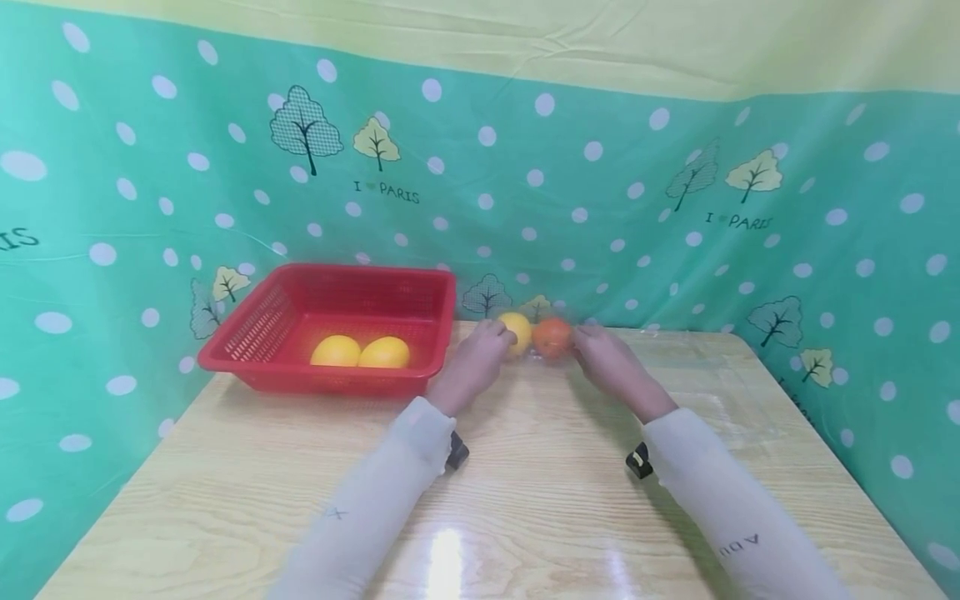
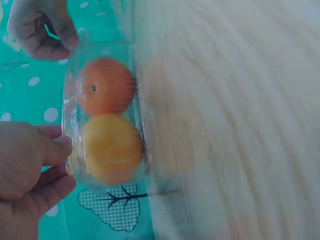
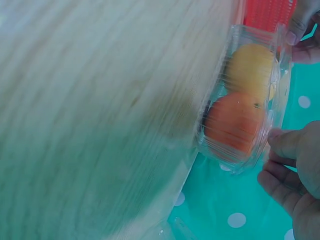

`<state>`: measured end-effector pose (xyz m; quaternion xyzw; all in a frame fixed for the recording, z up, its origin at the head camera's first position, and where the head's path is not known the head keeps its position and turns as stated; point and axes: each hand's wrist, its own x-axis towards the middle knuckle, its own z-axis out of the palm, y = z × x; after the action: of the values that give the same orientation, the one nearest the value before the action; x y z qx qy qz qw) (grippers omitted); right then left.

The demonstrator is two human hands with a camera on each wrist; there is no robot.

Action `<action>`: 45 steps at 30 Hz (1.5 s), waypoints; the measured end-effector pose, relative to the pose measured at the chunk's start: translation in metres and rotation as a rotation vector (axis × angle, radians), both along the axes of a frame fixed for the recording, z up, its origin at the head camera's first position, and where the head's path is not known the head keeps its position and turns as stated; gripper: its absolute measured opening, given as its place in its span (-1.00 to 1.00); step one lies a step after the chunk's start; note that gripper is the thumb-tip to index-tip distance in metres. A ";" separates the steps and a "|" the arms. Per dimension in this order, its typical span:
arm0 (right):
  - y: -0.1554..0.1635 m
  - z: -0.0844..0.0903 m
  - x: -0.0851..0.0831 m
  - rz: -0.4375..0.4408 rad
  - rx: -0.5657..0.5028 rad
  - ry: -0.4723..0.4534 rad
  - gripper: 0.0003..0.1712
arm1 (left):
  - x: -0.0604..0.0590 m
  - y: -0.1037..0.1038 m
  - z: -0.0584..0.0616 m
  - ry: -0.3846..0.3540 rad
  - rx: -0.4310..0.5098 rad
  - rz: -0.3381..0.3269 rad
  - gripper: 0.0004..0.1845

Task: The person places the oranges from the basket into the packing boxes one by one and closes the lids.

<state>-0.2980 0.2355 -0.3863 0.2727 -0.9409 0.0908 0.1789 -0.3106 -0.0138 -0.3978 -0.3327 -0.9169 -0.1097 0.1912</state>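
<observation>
Clear plastic box mid-frame holds a yellow fruit and an orange. Left hand and right hand pinch its ends.

Hands on fruits (yellow, orange), red basket

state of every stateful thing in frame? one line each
clear plastic box: lid looks closed, on the table at its far edge, held at both ends
orange fruit: inside the box, right-hand side
yellow fruit: inside the box, left-hand side
red basket: upright, holds two yellow fruits
left hand: fingers on the box's left end
right hand: fingers on the box's right end
</observation>
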 end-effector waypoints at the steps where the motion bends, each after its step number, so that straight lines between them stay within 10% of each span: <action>1: 0.000 0.000 -0.001 -0.007 0.002 -0.007 -0.94 | 0.000 0.000 0.000 -0.004 -0.001 0.005 -0.68; 24: 0.011 0.014 -0.005 -0.022 -0.104 -0.124 -0.79 | -0.012 0.000 0.004 -0.073 0.019 0.062 -0.63; 45: 0.133 0.043 0.029 -0.374 -0.154 -0.342 -0.39 | -0.012 0.001 0.002 -0.096 0.035 0.058 -0.65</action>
<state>-0.2691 0.3682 -0.3433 0.0603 -0.9819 0.1722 0.0514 -0.3225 -0.0128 -0.3955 -0.2968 -0.9322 -0.1360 0.1561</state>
